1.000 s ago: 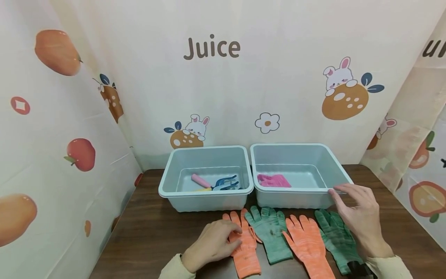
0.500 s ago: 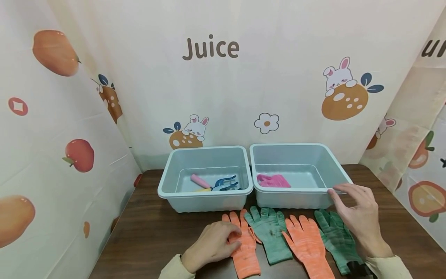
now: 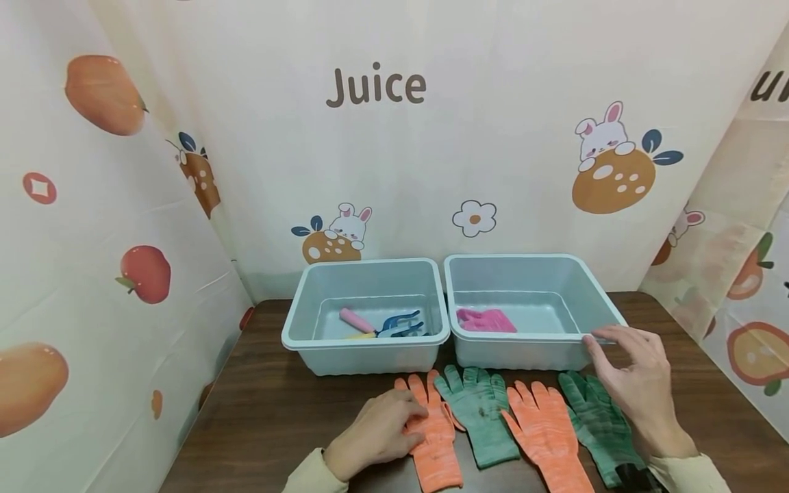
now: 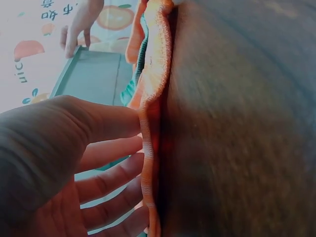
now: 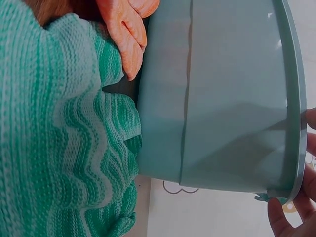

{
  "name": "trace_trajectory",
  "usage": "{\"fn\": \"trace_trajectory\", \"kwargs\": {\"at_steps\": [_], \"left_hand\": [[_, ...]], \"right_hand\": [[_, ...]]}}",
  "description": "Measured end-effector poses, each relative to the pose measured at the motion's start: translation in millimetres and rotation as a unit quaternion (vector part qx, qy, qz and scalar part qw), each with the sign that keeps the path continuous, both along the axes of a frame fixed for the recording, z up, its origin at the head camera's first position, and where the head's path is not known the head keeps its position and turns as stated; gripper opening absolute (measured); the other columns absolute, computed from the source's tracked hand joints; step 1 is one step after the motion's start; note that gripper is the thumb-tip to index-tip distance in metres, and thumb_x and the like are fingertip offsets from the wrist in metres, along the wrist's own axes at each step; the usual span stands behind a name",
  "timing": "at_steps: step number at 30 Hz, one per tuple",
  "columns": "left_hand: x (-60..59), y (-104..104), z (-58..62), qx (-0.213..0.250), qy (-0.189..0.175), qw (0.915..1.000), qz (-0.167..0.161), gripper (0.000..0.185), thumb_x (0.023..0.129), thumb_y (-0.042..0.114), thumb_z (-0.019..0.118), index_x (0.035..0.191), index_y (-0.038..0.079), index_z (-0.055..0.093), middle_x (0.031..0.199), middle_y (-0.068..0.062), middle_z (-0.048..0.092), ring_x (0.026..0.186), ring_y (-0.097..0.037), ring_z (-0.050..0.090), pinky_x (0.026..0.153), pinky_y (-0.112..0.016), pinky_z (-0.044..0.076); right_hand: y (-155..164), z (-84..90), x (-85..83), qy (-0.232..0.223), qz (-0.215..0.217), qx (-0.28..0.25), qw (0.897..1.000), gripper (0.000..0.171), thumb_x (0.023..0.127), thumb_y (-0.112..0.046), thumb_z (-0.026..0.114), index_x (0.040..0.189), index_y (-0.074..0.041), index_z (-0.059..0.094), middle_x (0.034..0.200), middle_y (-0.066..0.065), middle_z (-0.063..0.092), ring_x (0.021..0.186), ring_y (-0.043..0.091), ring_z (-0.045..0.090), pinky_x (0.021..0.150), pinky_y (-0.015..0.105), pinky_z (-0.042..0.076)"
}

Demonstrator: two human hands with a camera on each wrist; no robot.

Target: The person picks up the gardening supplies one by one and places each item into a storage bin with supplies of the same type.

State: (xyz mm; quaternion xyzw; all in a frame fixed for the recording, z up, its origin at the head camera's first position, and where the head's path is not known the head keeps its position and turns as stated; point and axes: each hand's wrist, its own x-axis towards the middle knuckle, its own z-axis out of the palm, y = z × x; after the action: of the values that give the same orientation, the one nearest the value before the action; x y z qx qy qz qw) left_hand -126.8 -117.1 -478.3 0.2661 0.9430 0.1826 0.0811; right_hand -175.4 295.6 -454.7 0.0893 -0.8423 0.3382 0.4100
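Under the left hand (image 3: 376,431), loosely curled fingers rested on the leftmost orange glove (image 3: 435,438), gripping nothing. Beyond the right hand (image 3: 637,383), fingertips pinched the right bin (image 3: 524,263) at its near corner rim.

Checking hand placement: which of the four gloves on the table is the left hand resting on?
The leftmost orange glove: the left hand lies on its left edge. The other orange glove sits between the two green ones, untouched.
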Motion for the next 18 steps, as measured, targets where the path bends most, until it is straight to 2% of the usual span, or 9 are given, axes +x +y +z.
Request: {"fn": "trace_trajectory", "kwargs": {"at_steps": [3, 9, 18], "left_hand": [[1.4, 0.8, -0.9, -0.011, 0.009, 0.9999, -0.003, 0.028, 0.093, 0.035, 0.08, 0.12, 0.028, 0.082, 0.115, 0.013, 0.07, 0.102, -0.005, 0.061, 0.074, -0.027, 0.052], [2.3, 1.0, -2.8, -0.004, 0.017, 0.9998, -0.003, 0.025, 0.092, 0.034, 0.082, 0.117, 0.028, 0.083, 0.109, 0.014, 0.067, 0.095, -0.002, 0.057, 0.07, -0.024, 0.048], [0.2, 1.1, -3.7, 0.003, 0.032, 0.9994, -0.01, 0.014, 0.09, 0.035, 0.084, 0.104, 0.029, 0.084, 0.1, 0.018, 0.068, 0.086, 0.002, 0.056, 0.066, -0.02, 0.046]], "right_hand": [[0.1, -0.5, 0.2, 0.0, 0.0, 0.002, 1.0, 0.024, 0.078, 0.003, 0.086, 0.101, 0.001, 0.08, 0.103, 0.023, 0.076, 0.11, -0.015, 0.036, 0.094, 0.019, 0.027], [0.2, -0.8, 0.2, -0.007, -0.003, 0.001, 1.0, 0.025, 0.079, 0.002, 0.086, 0.103, 0.001, 0.08, 0.105, 0.021, 0.076, 0.112, -0.014, 0.036, 0.095, 0.019, 0.027], [0.5, -2.1, -0.6, 0.001, -0.001, 0.006, 1.0, 0.025, 0.078, 0.003, 0.086, 0.103, 0.001, 0.08, 0.103, 0.022, 0.076, 0.112, -0.014, 0.036, 0.095, 0.019, 0.027]]}}
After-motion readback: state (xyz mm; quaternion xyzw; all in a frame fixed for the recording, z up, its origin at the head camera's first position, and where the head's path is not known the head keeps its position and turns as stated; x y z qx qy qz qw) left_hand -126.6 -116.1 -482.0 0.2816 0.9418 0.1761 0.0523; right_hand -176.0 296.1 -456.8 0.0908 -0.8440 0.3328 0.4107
